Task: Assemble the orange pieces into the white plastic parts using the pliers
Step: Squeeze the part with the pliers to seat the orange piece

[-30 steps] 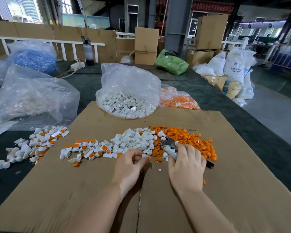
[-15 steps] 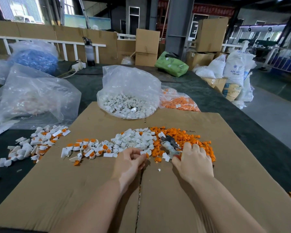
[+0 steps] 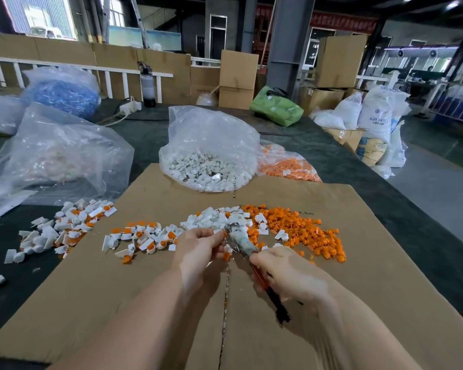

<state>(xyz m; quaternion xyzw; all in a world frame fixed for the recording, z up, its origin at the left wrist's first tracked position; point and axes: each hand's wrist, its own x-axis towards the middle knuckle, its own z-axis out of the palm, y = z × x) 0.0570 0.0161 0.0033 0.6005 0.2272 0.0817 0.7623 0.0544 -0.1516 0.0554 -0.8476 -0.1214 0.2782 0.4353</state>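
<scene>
The right hand [image 3: 292,276] grips the pliers [image 3: 242,243] nose-up toward 11 o'clock, where the left hand [image 3: 198,245] pinches a white part [image 3: 219,232], likely presenting it for pressing; orange pieces [image 3: 302,231] lie handy at 2 o'clock.

A single wide-angle head camera looks forward and down from close above the cardboard [image 3: 358,276] filling the lower frame, both hands meeting near the centre, while the upper frame reaches far across the table [image 3: 145,134] into a warehouse.
</scene>
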